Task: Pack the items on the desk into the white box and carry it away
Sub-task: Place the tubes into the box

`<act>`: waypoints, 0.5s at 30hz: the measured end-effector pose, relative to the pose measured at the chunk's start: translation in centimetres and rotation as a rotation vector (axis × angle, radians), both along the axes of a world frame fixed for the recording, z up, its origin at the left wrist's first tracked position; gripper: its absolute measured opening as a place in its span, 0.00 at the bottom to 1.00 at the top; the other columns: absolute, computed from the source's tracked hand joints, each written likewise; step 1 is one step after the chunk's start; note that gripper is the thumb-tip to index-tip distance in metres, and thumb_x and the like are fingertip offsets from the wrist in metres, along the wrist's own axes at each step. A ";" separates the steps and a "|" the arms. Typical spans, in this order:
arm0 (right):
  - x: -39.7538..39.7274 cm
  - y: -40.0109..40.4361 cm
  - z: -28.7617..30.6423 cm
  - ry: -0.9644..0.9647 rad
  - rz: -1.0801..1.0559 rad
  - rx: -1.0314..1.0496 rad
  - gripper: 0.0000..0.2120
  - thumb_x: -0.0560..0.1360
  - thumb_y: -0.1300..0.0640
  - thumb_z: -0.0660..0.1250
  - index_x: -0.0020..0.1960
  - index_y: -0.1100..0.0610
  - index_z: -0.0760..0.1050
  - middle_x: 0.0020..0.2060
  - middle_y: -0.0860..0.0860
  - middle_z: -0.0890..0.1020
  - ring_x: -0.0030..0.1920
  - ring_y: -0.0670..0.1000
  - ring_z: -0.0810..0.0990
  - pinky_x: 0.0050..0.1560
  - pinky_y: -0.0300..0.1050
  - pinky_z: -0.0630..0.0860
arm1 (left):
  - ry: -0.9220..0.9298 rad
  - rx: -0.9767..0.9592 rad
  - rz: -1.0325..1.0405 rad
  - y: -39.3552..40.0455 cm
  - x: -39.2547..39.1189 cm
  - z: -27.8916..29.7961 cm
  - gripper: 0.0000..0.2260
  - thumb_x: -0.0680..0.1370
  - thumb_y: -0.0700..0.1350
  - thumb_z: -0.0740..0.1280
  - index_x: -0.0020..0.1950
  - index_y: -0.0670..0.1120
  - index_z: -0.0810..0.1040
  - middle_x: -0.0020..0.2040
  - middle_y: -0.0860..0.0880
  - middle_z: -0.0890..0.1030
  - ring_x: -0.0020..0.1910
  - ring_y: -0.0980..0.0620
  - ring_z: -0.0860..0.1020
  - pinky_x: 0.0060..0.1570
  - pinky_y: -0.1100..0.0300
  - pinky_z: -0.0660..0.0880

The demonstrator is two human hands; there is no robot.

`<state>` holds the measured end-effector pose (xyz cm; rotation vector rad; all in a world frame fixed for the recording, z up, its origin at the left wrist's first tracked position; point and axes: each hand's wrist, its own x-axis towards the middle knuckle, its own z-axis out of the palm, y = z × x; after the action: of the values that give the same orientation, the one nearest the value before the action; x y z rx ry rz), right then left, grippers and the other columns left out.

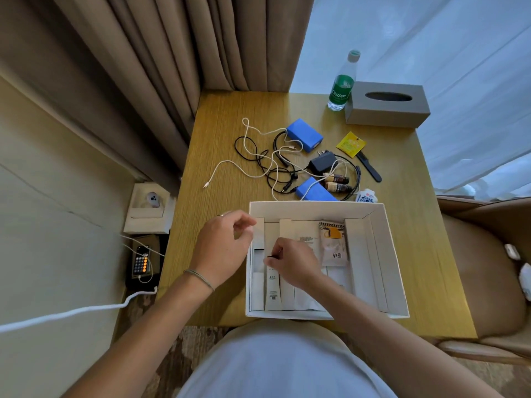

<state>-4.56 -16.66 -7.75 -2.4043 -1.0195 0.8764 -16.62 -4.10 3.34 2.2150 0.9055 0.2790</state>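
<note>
While both hands worked at the near-left corner of the white box (385,254), the unpacked tangle of cables (267,162) lay on the counter (218,196) beyond them, past the far wall. The right hand (293,265) pinched a small dark object; the left hand (224,248), fingers loosely curled, touched the left wall, slightly nearer those cables
</note>
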 end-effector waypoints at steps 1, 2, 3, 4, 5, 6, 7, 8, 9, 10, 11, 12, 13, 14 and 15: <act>-0.1 0.1 -0.1 -0.046 0.024 -0.003 0.09 0.74 0.45 0.73 0.41 0.47 0.76 0.35 0.43 0.78 0.36 0.43 0.75 0.32 0.40 0.68 | -0.003 0.001 0.001 0.0 -0.2 0.0 0.06 0.79 0.43 0.68 0.53 0.50 0.83 0.46 0.57 0.82 0.47 0.61 0.79 0.47 0.60 0.80; -0.1 0.1 -0.2 -0.087 0.042 -0.007 0.09 0.74 0.45 0.73 0.41 0.48 0.76 0.35 0.43 0.77 0.36 0.44 0.74 0.32 0.39 0.66 | -0.003 0.002 0.002 0.0 -0.3 0.0 0.06 0.79 0.43 0.68 0.53 0.50 0.83 0.46 0.57 0.82 0.47 0.61 0.79 0.47 0.61 0.80; 0.0 0.1 -0.2 -0.114 0.056 -0.012 0.08 0.74 0.46 0.72 0.41 0.48 0.77 0.36 0.43 0.76 0.36 0.45 0.74 0.32 0.39 0.65 | -0.001 0.002 0.003 0.1 -0.4 -0.1 0.06 0.79 0.43 0.68 0.53 0.50 0.83 0.47 0.57 0.83 0.47 0.60 0.79 0.47 0.61 0.79; 0.1 0.1 -0.3 -0.126 0.069 -0.018 0.08 0.74 0.47 0.72 0.42 0.49 0.77 0.36 0.44 0.76 0.37 0.46 0.74 0.32 0.39 0.66 | -0.001 -0.001 0.005 0.1 -0.4 -0.1 0.06 0.79 0.43 0.67 0.53 0.50 0.83 0.47 0.57 0.83 0.48 0.60 0.79 0.48 0.62 0.79; 0.1 0.1 -0.3 -0.122 0.082 -0.025 0.07 0.75 0.47 0.72 0.42 0.49 0.77 0.36 0.44 0.77 0.37 0.46 0.75 0.32 0.39 0.67 | -0.001 -0.005 0.009 0.2 -0.4 -0.1 0.06 0.79 0.43 0.67 0.53 0.50 0.83 0.47 0.57 0.83 0.48 0.60 0.79 0.48 0.63 0.78; 0.1 0.2 -0.2 -0.109 0.094 -0.033 0.07 0.75 0.47 0.71 0.43 0.49 0.78 0.36 0.44 0.78 0.37 0.46 0.76 0.33 0.40 0.70 | -0.003 -0.009 0.014 0.2 -0.4 -0.2 0.06 0.79 0.43 0.67 0.53 0.51 0.83 0.47 0.57 0.83 0.48 0.60 0.79 0.48 0.64 0.77; 0.1 0.2 -0.2 -0.094 0.104 -0.040 0.06 0.76 0.47 0.70 0.44 0.48 0.78 0.36 0.44 0.80 0.38 0.47 0.77 0.35 0.41 0.73 | -0.004 -0.009 0.018 0.2 -0.4 -0.2 0.06 0.79 0.43 0.67 0.53 0.51 0.83 0.47 0.57 0.83 0.49 0.60 0.79 0.48 0.64 0.77; 0.1 0.2 0.0 -0.085 0.113 -0.044 0.06 0.76 0.46 0.69 0.45 0.49 0.79 0.36 0.44 0.80 0.38 0.47 0.78 0.37 0.43 0.76 | -0.007 -0.006 0.020 0.2 -0.2 -0.2 0.06 0.79 0.43 0.68 0.53 0.50 0.83 0.48 0.57 0.83 0.49 0.60 0.79 0.49 0.63 0.77; 0.1 0.3 0.2 -0.082 0.120 -0.044 0.07 0.77 0.46 0.68 0.47 0.49 0.79 0.37 0.45 0.81 0.39 0.47 0.79 0.40 0.45 0.79 | -0.012 -0.001 0.019 0.3 0.0 -0.3 0.06 0.79 0.43 0.68 0.54 0.50 0.83 0.48 0.57 0.83 0.49 0.60 0.79 0.50 0.63 0.78; 0.1 0.3 0.5 -0.084 0.122 -0.039 0.08 0.78 0.46 0.66 0.49 0.49 0.80 0.38 0.45 0.83 0.40 0.48 0.80 0.42 0.48 0.80 | -0.020 0.003 0.018 0.2 0.2 -0.3 0.06 0.79 0.43 0.68 0.54 0.50 0.83 0.48 0.57 0.83 0.49 0.60 0.79 0.50 0.62 0.78; 0.2 0.2 0.9 -0.090 0.117 -0.026 0.09 0.79 0.46 0.64 0.52 0.49 0.79 0.40 0.46 0.84 0.41 0.48 0.80 0.43 0.49 0.81 | -0.028 0.006 0.015 0.2 0.6 -0.3 0.06 0.79 0.43 0.68 0.54 0.50 0.83 0.48 0.57 0.82 0.49 0.61 0.79 0.51 0.61 0.79; 0.4 0.2 1.3 -0.096 0.106 -0.009 0.10 0.79 0.45 0.63 0.54 0.48 0.79 0.40 0.47 0.84 0.42 0.49 0.81 0.44 0.50 0.81 | -0.032 0.008 0.011 0.2 0.9 -0.3 0.06 0.79 0.43 0.68 0.54 0.50 0.83 0.48 0.57 0.82 0.50 0.61 0.79 0.51 0.61 0.79; 0.7 0.1 1.9 -0.105 0.095 0.011 0.10 0.79 0.45 0.62 0.55 0.47 0.78 0.40 0.47 0.84 0.42 0.49 0.81 0.44 0.50 0.81 | -0.034 0.012 0.005 0.1 1.5 -0.2 0.06 0.79 0.44 0.68 0.54 0.50 0.83 0.48 0.57 0.82 0.50 0.60 0.79 0.52 0.60 0.79; 1.1 0.0 2.6 -0.117 0.084 0.037 0.10 0.79 0.46 0.62 0.56 0.47 0.78 0.39 0.46 0.84 0.41 0.48 0.81 0.44 0.50 0.81 | -0.035 0.021 -0.004 0.1 2.0 -0.2 0.06 0.79 0.44 0.68 0.54 0.51 0.83 0.49 0.57 0.82 0.50 0.59 0.79 0.52 0.58 0.80; 1.6 -0.1 3.5 -0.130 0.070 0.070 0.10 0.79 0.47 0.61 0.55 0.47 0.78 0.38 0.46 0.84 0.40 0.47 0.81 0.43 0.49 0.81 | -0.036 0.032 -0.016 0.1 2.7 -0.1 0.06 0.79 0.44 0.68 0.54 0.51 0.83 0.49 0.57 0.82 0.51 0.58 0.79 0.52 0.57 0.80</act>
<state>-2.95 -16.76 -4.26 -2.4054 -1.1691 0.7022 -13.92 -4.03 3.24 2.2382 0.8694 0.3266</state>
